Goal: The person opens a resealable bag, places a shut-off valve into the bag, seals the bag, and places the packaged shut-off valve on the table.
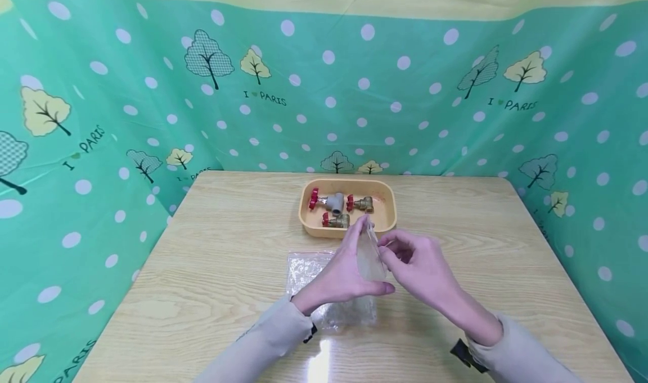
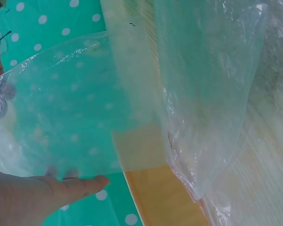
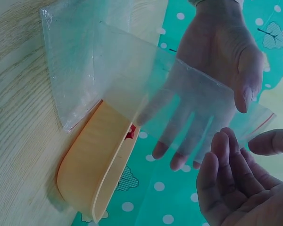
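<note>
A clear zip bag (image 1: 371, 259) with a red seal line is held up in front of me. Straight fingers of my left hand (image 1: 344, 273) lie along its far side and show through the plastic in the right wrist view; the thumb reaches out by its edge. My right hand (image 1: 420, 262) pinches the bag's edge near the red strip (image 3: 264, 123), fingers bent toward the thumb. Flat on the table below lies another clear zip bag (image 1: 304, 267), partly hidden by my left hand and forearm.
A beige tray (image 1: 307, 225) stands beyond my hands. In it are a grey valve with a red handwheel (image 1: 331, 202) and two brass valves (image 1: 363, 204) with red handwheels. The wooden table (image 1: 212, 259) is bordered by a green dotted cloth (image 1: 324, 118).
</note>
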Tool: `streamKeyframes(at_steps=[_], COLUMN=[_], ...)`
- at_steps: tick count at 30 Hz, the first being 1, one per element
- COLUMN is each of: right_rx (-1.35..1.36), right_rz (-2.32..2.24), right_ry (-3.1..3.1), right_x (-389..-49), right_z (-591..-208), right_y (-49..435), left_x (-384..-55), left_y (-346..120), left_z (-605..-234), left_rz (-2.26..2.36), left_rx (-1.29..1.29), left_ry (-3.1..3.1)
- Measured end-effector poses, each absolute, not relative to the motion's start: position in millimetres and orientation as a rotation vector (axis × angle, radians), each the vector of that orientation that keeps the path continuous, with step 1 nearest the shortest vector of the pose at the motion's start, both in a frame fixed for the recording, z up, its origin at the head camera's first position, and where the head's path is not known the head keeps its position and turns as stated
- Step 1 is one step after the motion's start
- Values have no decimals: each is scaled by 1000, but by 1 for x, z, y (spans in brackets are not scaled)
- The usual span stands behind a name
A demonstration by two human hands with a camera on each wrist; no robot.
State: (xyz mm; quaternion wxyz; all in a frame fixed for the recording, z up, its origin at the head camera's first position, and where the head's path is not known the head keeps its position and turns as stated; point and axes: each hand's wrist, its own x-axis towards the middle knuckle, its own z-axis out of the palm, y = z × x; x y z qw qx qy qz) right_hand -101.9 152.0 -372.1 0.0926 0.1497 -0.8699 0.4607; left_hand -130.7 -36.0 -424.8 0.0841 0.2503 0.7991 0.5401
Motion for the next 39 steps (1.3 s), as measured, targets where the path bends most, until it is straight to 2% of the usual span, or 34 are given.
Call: streamKeyframes(at_steps=[17,33,39], right_rx=[430,539,691], right_rz=[1334,1061,891], right_ry=[-2569,-2492,-2464], right_x=[-104,-105,-103], right_z=[-371,-365,-359], right_y=[155,159,157], left_x=[-131,-137,-137], left_y=[-36,-38,-38], left_z=[-428,-427,-427], left_rz=[1686,1839,1813], left_rx=[790,858,853], left_ry=[2360,2317,2326])
